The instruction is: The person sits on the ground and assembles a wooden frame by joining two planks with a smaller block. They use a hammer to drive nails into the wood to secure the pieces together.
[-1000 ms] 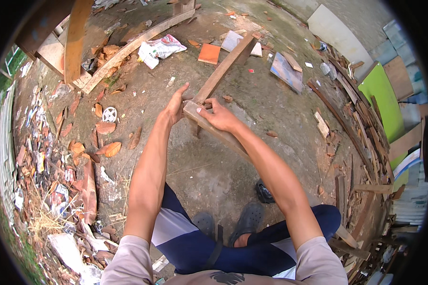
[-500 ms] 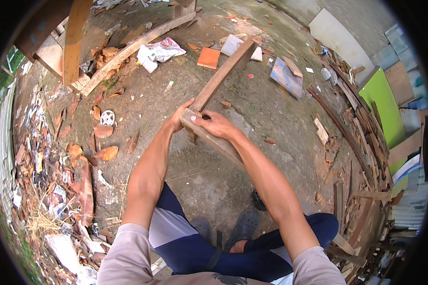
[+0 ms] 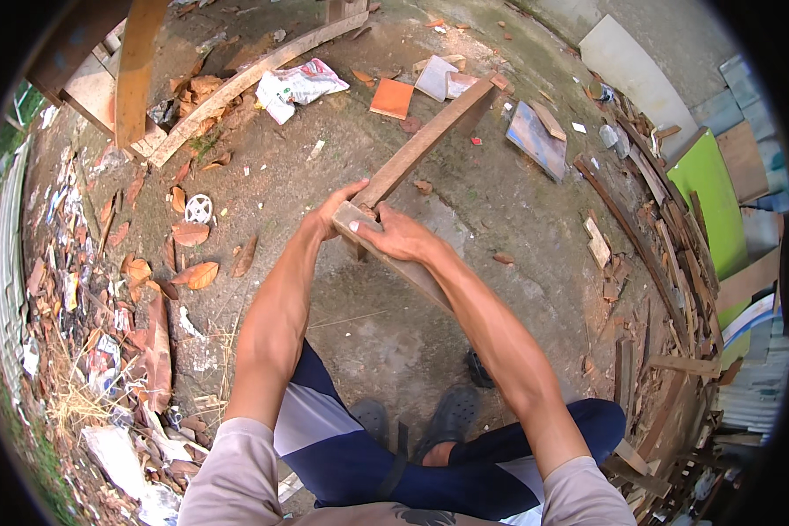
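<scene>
Here's the concrete ground (image 3: 517, 210) filling the frame, with scrap wood strips (image 3: 666, 228) heaped all down the right side. Just behind that heap, a lime-green panel (image 3: 719, 202) leans at the right edge, and a white board (image 3: 636, 74) stands against the wall in the upper right. And into the middle: a long timber (image 3: 425, 140) slants from upper right of centre down to a corner near centre, where it meets a near timber (image 3: 399, 263) running off to the lower right, partly under the right forearm; whether the two are fastened I can't tell. The right hand (image 3: 403, 235) grips the near timber just beside that corner, thumb laid over its top face. The left hand (image 3: 327, 212) wraps the long timber's near end from the left, most of its fingers out of sight. Upper centre-left, a crumpled plastic bag (image 3: 298, 89) lies on the ground; near it, at upper centre, sits an orange tile (image 3: 391, 98). Left of centre there's a white spoked wheel (image 3: 199, 209), well apart from the hands, and smallest of all, a red scrap (image 3: 476, 141) just right of the long timber.
</scene>
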### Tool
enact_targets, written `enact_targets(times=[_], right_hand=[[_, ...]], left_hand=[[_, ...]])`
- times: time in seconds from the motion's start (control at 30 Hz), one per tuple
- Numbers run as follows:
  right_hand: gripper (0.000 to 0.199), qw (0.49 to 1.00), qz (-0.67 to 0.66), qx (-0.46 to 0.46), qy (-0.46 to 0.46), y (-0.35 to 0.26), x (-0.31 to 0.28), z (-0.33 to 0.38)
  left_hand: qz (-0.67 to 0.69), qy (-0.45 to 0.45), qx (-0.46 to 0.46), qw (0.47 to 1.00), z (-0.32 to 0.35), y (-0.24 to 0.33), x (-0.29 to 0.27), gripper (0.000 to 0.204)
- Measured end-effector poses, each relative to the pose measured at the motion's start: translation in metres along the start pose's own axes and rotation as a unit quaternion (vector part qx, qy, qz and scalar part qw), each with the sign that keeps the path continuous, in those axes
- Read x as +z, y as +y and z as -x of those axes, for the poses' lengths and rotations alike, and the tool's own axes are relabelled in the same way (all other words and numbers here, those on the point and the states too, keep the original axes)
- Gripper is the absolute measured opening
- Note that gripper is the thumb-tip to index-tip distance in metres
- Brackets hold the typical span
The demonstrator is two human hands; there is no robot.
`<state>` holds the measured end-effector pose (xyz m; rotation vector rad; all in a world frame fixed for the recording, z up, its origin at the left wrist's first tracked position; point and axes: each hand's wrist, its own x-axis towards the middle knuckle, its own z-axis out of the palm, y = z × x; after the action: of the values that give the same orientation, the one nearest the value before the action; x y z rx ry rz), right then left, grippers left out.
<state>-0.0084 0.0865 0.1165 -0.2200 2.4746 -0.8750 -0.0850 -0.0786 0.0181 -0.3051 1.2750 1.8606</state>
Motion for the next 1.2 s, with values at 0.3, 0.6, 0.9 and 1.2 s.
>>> enact_targets(times=[0.3, 0.6, 0.9, 1.2], right_hand=[[0.096, 0.995, -0.093, 0.033, -0.014, 0.002, 0.003, 0.001], [0.107, 0.986, -0.154, 0.057, -0.035, 0.003, -0.004, 0.003], [0.107, 0.989, -0.128, 0.077, -0.021, 0.003, 0.003, -0.006], [0.105, 0.987, -0.137, 0.078, -0.021, 0.001, 0.001, -0.001]], left_hand=[[0.002, 0.004, 0.005, 1.000, 0.004, 0.000, 0.002, 0.061], [0.101, 0.243, 0.290, 0.920, 0.037, -0.036, 0.032, 0.078], [0.312, 0.311, 0.324, 0.838, 0.026, -0.042, 0.054, 0.078], [0.171, 0.458, 0.356, 0.797, 0.040, -0.043, 0.074, 0.070]])
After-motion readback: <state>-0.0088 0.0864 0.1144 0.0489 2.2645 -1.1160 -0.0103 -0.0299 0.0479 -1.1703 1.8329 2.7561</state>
